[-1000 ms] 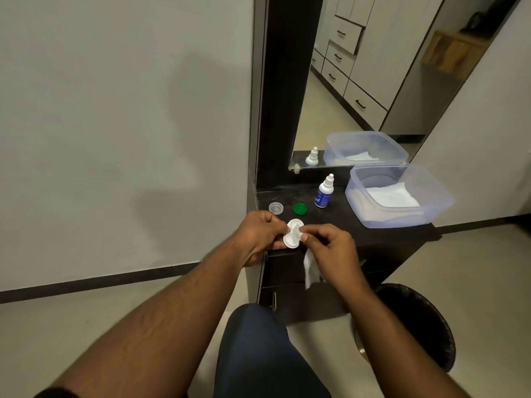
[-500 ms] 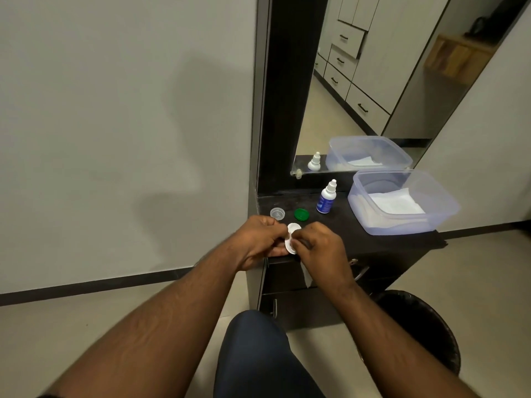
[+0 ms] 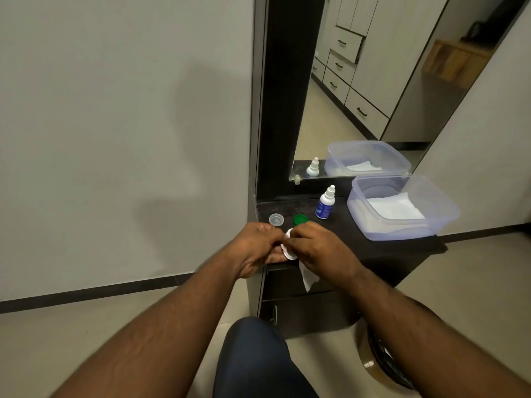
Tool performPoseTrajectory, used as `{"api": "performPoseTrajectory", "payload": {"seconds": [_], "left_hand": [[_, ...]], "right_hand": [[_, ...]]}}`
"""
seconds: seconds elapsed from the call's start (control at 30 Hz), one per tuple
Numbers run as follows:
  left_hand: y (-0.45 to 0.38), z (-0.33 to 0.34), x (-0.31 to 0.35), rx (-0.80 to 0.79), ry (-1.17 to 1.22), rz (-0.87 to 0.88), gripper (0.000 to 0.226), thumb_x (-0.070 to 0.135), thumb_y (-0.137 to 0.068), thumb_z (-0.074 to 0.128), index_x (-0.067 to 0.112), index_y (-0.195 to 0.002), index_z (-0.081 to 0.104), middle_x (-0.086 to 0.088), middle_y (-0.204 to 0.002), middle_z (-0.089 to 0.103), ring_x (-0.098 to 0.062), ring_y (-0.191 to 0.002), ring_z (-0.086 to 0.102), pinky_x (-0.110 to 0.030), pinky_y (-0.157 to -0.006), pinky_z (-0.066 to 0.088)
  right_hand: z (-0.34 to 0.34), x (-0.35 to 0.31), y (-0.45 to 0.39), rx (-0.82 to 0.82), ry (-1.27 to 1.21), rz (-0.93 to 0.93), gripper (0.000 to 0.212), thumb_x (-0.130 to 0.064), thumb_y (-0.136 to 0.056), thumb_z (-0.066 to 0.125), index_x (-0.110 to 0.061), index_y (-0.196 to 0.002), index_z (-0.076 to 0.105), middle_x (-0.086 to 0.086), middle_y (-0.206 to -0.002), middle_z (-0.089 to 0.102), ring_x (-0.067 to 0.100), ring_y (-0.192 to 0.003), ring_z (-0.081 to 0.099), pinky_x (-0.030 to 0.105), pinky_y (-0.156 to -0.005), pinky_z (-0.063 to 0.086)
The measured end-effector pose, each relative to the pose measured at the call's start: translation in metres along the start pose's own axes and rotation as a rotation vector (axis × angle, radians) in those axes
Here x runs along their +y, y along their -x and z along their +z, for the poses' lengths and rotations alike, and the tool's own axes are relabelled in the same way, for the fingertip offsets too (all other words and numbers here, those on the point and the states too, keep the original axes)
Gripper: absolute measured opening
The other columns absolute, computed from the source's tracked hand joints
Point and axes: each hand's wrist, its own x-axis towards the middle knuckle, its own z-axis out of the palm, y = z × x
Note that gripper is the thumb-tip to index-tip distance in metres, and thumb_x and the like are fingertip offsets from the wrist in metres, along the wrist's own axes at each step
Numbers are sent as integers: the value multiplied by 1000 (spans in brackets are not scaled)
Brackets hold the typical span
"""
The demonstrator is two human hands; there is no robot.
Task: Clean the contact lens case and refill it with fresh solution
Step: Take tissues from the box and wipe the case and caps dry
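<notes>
Contact lens case, small white plastic w/ two round wells [image 3: 288, 248]: held in the air betw. both hands, just above the near edge of the dark cabinet top [image 3: 359, 239]. Left hand [image 3: 255, 249] has fingers curled round its left side, pinching it steady. Right hand [image 3: 319, 248] has fingertips bunched together and pressed onto the case, gripping a white tissue [image 3: 307, 278] whose loose end hangs below the palm. Whether the tissue is inside a well right now I can't tell; fingers cover it.

Progress, as I judge it: mid-clean, wiping/drying stage. Both caps are off, so opening is done. Left to do: finish the wipe, refill both wells w/ solution, screw the caps back on.

Just beyond the fingertips on the top: round green screw cap [image 3: 300, 219]. Left of it, beyond the left knuckles, a round clear/greyish cap [image 3: 276, 219]. Further back and right of the right fingers, a small white dropper bottle w/ blue label [image 3: 325, 203], upright, nozzle capped, apparently not yet used for the refill. Well to the right, a clear rectangular plastic tub [image 3: 442, 216] w/ folded white tissues inside. Below the right forearm, a dark round waste bin [image 3: 379, 360] on the floor.

Writing: bottle label has print but too small to read; no brand legible anywhere. Caps' markings not readable.
</notes>
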Motion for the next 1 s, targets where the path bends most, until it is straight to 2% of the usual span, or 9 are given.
{"api": "performPoseTrajectory", "payload": {"seconds": [0.13, 0.23, 0.3, 0.4, 0.47, 0.67, 0.77, 0.87, 1.0], "left_hand": [[-3, 2, -5, 29, 28, 13, 11, 0, -90, 58, -6, -94, 66, -21, -85, 73, -25, -73, 73, -30, -66, 61], [-5, 6, -10, 99, -2, 63, 6, -3, -86, 61, -6, -84, 65, -20, -81, 70, -23, -67, 71, -28, -61, 61], [-6, 8, -13, 150, -51, 97, 5, -2, -84, 64, -6, -82, 66, -20, -82, 70, -23, -67, 71, -28, -60, 61], [-7, 8, -15, 163, -79, 125, 10, -3, -82, 65, -1, -73, 64, -19, -80, 69, -24, -68, 71, -32, -63, 61], [-8, 7, -15, 137, -74, 127, 16, -3, -82, 65, 3, -68, 61, -17, -78, 67, -24, -70, 70, -36, -71, 61], [0, 3, -9, 20, -86, 70, 6, 1, -83, 66, 1, -89, 64, -18, -88, 71, -22, -78, 72, -28, -67, 60], [1, 4, -1, -18, -39, 47, 15, 3, -85, 62, -1, -99, 63, -20, -88, 72, -28, -80, 73, -38, -70, 61], [-4, 3, 5, -35, -62, 40, 13, 3, -88, 57, 3, -100, 62, -21, -86, 72, -31, -75, 73, -43, -69, 61], [-13, 1, 9, -73, -138, 6, 12, 8, -93, 53, 2, -101, 60, -22, -88, 72, -32, -77, 72, -43, -73, 61]], "right_hand": [[17, -17, 10, 233, -171, 434, 5, -8, -80, 69, -7, -83, 73, 7, -80, 63, 22, -74, 60, 23, -68, 45], [20, -30, 12, 309, -312, 775, 8, -10, -82, 70, -8, -88, 75, 4, -86, 66, 15, -78, 60, 23, -75, 46], [17, -32, 14, 320, -405, 874, 8, -11, -82, 70, -10, -87, 76, 1, -85, 68, 11, -78, 61, 20, -75, 46], [11, -29, 18, 313, -496, 833, 8, -9, -79, 73, -11, -86, 76, -3, -81, 66, 3, -75, 60, 9, -72, 44], [8, -28, 20, 298, -480, 763, 10, -6, -77, 74, -8, -86, 76, -3, -80, 64, 5, -74, 60, 4, -70, 41], [14, -31, 16, 373, -414, 659, 7, -2, -78, 71, -7, -83, 73, -2, -80, 62, -1, -72, 56, 1, -70, 39], [16, -32, 11, 434, -454, 638, 9, -1, -78, 72, -8, -83, 73, -4, -79, 62, 0, -74, 59, 3, -70, 41], [18, -26, 6, 461, -526, 619, 10, -2, -76, 74, -10, -82, 74, -5, -78, 64, 5, -77, 62, 9, -71, 46], [14, -10, 9, 374, -646, 584, 12, -6, -75, 76, -15, -84, 76, -8, -82, 67, 6, -80, 64, 15, -74, 49]]}}
